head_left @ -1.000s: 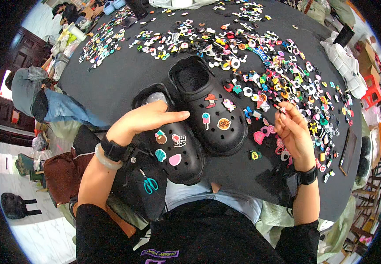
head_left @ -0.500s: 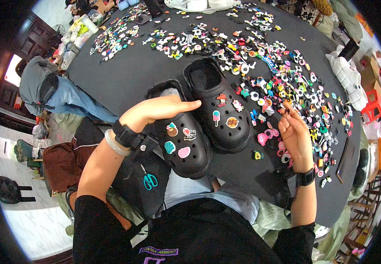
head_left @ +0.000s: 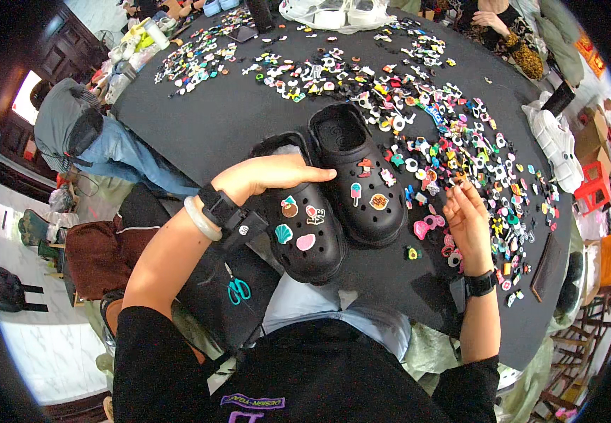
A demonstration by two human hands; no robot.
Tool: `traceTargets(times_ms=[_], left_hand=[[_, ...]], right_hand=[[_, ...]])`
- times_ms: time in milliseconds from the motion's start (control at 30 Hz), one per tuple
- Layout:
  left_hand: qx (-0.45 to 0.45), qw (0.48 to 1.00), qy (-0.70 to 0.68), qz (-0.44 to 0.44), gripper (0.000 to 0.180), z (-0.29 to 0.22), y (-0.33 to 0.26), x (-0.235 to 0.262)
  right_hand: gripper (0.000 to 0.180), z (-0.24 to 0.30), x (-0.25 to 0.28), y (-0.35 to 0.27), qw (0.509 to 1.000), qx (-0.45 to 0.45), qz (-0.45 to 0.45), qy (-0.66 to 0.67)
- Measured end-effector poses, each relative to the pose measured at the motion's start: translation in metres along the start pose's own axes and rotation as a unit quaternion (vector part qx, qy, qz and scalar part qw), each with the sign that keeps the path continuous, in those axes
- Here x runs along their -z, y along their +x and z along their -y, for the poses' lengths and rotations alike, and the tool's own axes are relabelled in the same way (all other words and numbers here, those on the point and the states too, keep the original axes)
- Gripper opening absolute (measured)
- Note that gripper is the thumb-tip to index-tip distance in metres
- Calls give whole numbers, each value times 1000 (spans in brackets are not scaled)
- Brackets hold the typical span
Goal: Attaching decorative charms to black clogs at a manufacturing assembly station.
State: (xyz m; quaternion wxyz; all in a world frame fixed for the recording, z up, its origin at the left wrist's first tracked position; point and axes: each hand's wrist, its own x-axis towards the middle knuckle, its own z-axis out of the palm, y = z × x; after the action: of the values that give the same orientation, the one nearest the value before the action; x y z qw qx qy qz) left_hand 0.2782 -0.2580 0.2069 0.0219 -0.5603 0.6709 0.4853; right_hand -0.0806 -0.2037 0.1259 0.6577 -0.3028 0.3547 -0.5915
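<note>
Over the last second the left hand [head_left: 270, 176] has kept its place, laid flat across the nearer black clog [head_left: 304, 222] with fingers stretched out and the index tip reaching toward the farther black clog [head_left: 362, 169]; it presses rather than grips. The right hand [head_left: 466, 215] has lifted a little off the scatter of small coloured charms [head_left: 460, 141] and now has its fingertips pinched together, seemingly around one charm, though the piece is too small to make out for certain. That suggests the decorating is midway: the near clog already carries a shell, a pink oval and two more pieces on its toe, the far one a popsicle, a mushroom and a round badge, and another piece looks ready to go on. Both clogs lie side by side on the dark bench [head_left: 200, 127], just in front of the person's body. Their long axes run from the far left to the near right, heel openings pointing away and toes pointing back toward the person's right side.
</note>
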Motion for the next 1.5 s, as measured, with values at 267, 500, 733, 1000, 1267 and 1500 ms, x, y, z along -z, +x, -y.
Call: traceTargets(times_ms=[267,500,733,1000,1267,1500], left_hand=[[-23,999,-37,3,68,0,-2,-4],[-38,999,13,11,65,2,-5,-1],[-52,993,6,105,47,8,-21,15],[-133,969,-142,152,39,49,-34,14],[-36,973,-204,102,42,17,-62,-40],[10,861,-454,229,36,-30,-50,-85]], right_hand=[[33,-1,3,3,1000,-28,0,2],[39,-1,4,3,1000,-17,10,-4],[47,3,1,-4,995,-52,41,70],[47,-1,-7,-6,995,-40,82,-32],[32,-4,-8,-18,992,0,111,-65],[39,-6,-32,-36,954,28,266,-136]])
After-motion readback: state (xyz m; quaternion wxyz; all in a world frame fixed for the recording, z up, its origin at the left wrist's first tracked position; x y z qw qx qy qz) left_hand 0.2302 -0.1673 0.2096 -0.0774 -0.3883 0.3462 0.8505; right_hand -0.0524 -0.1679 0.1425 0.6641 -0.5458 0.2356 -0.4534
